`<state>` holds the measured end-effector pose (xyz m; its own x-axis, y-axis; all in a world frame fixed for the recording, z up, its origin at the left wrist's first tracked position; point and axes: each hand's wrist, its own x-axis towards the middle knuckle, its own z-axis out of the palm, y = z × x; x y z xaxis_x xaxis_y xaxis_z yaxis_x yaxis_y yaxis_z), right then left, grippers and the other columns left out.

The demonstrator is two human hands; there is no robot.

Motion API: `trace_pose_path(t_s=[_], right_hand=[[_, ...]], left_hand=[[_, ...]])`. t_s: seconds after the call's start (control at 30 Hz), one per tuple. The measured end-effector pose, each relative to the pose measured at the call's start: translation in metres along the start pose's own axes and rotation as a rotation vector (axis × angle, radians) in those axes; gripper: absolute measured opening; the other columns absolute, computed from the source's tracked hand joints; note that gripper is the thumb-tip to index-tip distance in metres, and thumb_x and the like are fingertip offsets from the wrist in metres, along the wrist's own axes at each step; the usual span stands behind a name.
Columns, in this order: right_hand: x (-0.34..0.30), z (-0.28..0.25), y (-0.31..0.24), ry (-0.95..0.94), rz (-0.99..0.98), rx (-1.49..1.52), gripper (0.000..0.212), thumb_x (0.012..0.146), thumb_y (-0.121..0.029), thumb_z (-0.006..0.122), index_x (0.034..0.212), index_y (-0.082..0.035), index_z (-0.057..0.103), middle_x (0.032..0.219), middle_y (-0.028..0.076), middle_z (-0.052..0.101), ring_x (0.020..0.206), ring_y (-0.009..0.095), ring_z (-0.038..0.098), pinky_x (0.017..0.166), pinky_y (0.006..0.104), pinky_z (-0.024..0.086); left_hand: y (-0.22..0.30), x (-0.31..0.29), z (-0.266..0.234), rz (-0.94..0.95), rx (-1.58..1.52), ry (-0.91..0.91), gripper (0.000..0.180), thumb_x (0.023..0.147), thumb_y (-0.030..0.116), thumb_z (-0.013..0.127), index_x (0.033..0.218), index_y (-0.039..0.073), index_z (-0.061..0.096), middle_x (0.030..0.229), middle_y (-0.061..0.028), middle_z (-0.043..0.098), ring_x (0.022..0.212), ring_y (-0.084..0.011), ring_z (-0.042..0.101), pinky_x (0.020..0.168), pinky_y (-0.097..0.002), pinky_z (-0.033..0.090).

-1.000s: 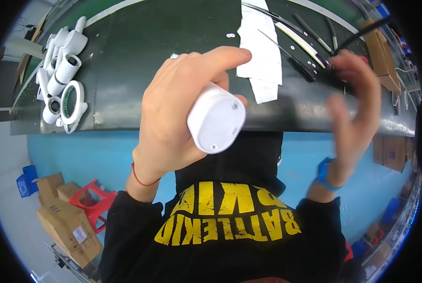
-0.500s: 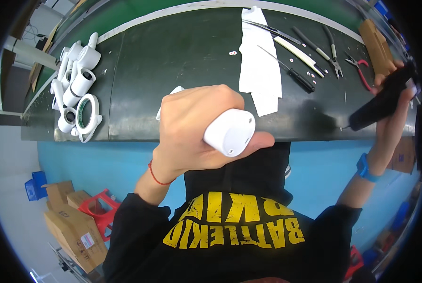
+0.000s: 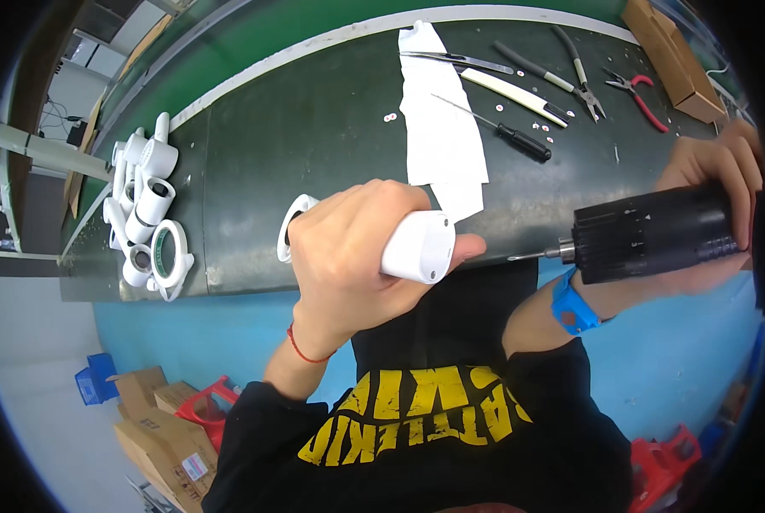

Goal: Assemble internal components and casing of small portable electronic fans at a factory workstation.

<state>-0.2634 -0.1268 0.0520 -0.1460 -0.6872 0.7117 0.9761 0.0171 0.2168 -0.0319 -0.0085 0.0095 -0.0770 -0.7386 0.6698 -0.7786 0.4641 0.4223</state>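
In front of me, my left hand (image 3: 340, 248) is wrapped round a white plastic handle (image 3: 421, 248). The handle's flat oval end, with small screw holes, faces right, and my thumb lies just below it. Beyond my knuckles a white ring-shaped part (image 3: 287, 231) shows; whether it joins the handle is hidden. My right hand (image 3: 712, 167) grips a black electric screwdriver (image 3: 652, 235), some fingers being hidden behind its body. Its thin metal bit (image 3: 532, 256) points left toward the handle's end, with a gap between them.
White paper (image 3: 442, 145) lies mid-bench, with tweezers (image 3: 476, 62), a white-handled cutter (image 3: 515, 96) and a black screwdriver (image 3: 523, 143) across or beside it. Cutting pliers (image 3: 583, 90), red-handled pliers (image 3: 647, 103) and a cardboard box (image 3: 677, 64) are farther right. White handheld parts (image 3: 150, 205) crowd the left end.
My right hand has brought the electric screwdriver leftward, its bit now nearer the handle and level with it. The handle's end has turned more to the right. The whole view has shifted slightly.
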Motion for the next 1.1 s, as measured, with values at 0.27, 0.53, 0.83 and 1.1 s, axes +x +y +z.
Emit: trace_pose_path(t_s=[0.27, 0.53, 0.83, 1.1], right_hand=[[-0.016, 0.013, 0.065, -0.007, 0.007, -0.077, 0.023, 0.078, -0.003, 0.057, 0.098, 0.005, 0.048, 0.088, 0.01, 0.048, 0.064, 0.014, 0.055, 0.055, 0.0197, 0.052], [-0.018, 0.006, 0.047, -0.013, 0.027, -0.178, 0.019, 0.085, -0.009, 0.054, 0.099, 0.004, 0.049, 0.081, 0.008, 0.051, 0.059, 0.012, 0.055, 0.053, 0.0202, 0.052], [-0.025, 0.005, 0.046, -0.007, 0.03, -0.317, 0.02, 0.093, -0.016, 0.05, 0.099, 0.002, 0.051, 0.074, 0.005, 0.054, 0.053, 0.011, 0.055, 0.051, 0.0208, 0.051], [-0.024, -0.01, 0.014, -0.017, 0.034, -0.371, 0.025, 0.098, -0.023, 0.048, 0.102, 0.002, 0.052, 0.069, 0.003, 0.055, 0.05, 0.011, 0.056, 0.048, 0.0216, 0.051]], left_hand=[[0.002, -0.001, 0.003, -0.031, 0.059, -0.016, 0.039, 0.066, 0.032, 0.09, 0.077, 0.007, 0.063, 0.065, -0.0036, 0.06, 0.053, -0.0196, 0.059, 0.048, -0.0278, 0.041], [0.004, 0.002, 0.003, -0.062, 0.069, -0.063, 0.03, 0.066, 0.021, 0.087, 0.076, 0.006, 0.063, 0.065, -0.0054, 0.06, 0.054, -0.022, 0.059, 0.049, -0.0292, 0.043], [0.006, 0.003, 0.005, -0.082, 0.141, -0.131, 0.028, 0.066, 0.018, 0.086, 0.074, 0.005, 0.062, 0.062, -0.0067, 0.059, 0.054, -0.0236, 0.06, 0.049, -0.0302, 0.043], [0.006, 0.002, 0.009, -0.059, 0.17, -0.168, 0.033, 0.067, 0.026, 0.089, 0.074, 0.007, 0.062, 0.062, -0.0054, 0.06, 0.053, -0.0226, 0.06, 0.048, -0.0303, 0.042]])
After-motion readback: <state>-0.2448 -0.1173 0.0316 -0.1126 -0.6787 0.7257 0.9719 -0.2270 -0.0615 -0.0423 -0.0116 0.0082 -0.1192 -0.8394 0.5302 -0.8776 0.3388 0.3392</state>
